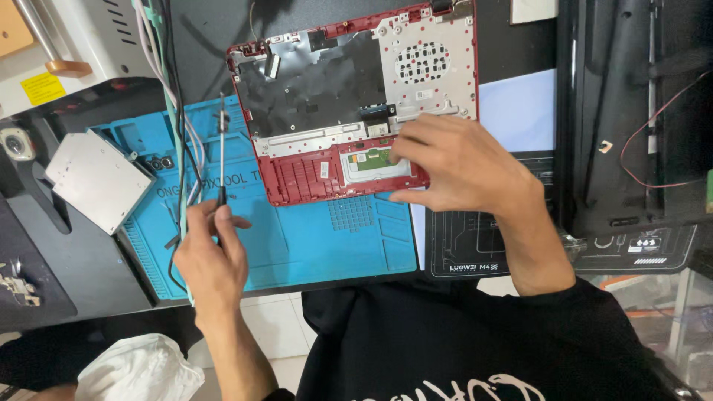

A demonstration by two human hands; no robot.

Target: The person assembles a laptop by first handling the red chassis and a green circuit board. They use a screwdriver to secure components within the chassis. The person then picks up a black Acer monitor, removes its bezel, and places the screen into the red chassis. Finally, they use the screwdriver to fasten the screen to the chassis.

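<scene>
Worktop [89, 260]: dark surface carrying everything here; its near edge runs just above the person's lap.
Blue mat [319, 238]: ribbed silicone work mat with small moulded compartments, lying flat on the worktop under the near part of the red shell.
Laptop shell [349, 96]: red palm-rest housing, inside face up, slightly turned; bare metal plate with a round perforated patch at its far right, black sheet over the left half, a green board by the touchpad frame at its near edge.
Black panel [631, 111]: large dark cover at the right, with a thin red wire looping across it.
Black mat [464, 241]: dark printed mat just right of the blue mat, partly under the right forearm.
Drive [96, 178]: flat silver optical drive, tilted, at the left edge of the blue mat.
Cables [174, 111]: bundle of pale and black leads running down from the far edge past the left hand.
Right hand [457, 163]: palm down on the shell's near right corner, fingers bent and resting on the touchpad frame, gripping nothing that can be seen.
Left hand [212, 256]: closed around the handle of the screwdriver, over the blue mat.
Screwdriver [221, 152]: slim shaft pointing away from the person, tip just left of the red shell, apart from it.
</scene>
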